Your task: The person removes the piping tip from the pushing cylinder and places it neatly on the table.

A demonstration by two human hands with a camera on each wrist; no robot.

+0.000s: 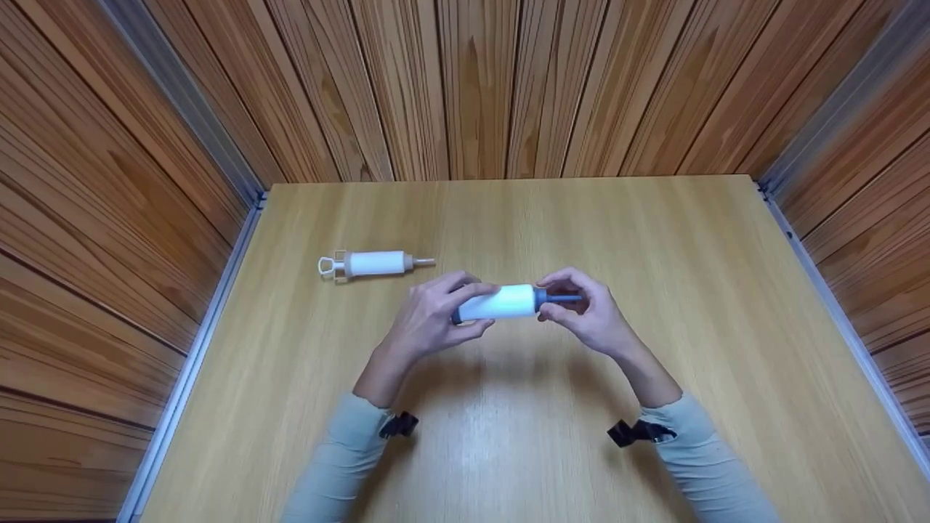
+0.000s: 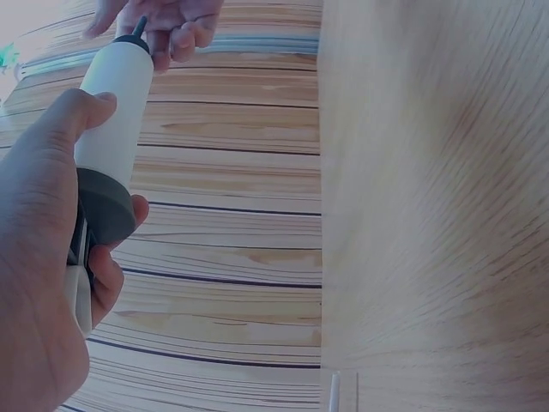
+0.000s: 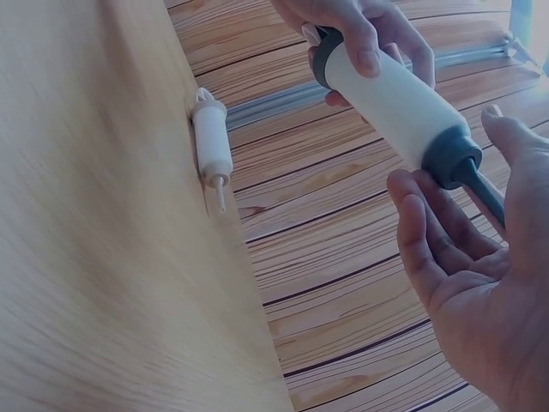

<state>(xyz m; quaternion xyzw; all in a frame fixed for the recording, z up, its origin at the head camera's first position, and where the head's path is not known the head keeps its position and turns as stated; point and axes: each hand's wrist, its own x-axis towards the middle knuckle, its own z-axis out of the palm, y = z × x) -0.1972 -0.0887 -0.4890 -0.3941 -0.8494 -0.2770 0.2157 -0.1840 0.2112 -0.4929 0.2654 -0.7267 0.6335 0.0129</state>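
Note:
A hand air pump [image 1: 501, 303] with a white barrel, dark blue-grey end caps and a thin nozzle is held above the table. My left hand [image 1: 436, 309] grips its rear end, thumb along the barrel in the left wrist view. Part of a white handle [image 2: 79, 296] shows beneath that palm. At the nozzle end, my right hand [image 1: 585, 309] has its fingertips right beside the front cap [image 3: 450, 159]. Its thumb stands apart from the cap in the right wrist view, and the nozzle [image 3: 485, 196] points in between thumb and palm.
A second pump [image 1: 376, 263], white with a pale nozzle and loop handle, lies on the table [image 1: 508, 225] to the left, beyond my left hand. Wood-plank walls [image 1: 472, 87] with metal edge strips enclose the back and both sides.

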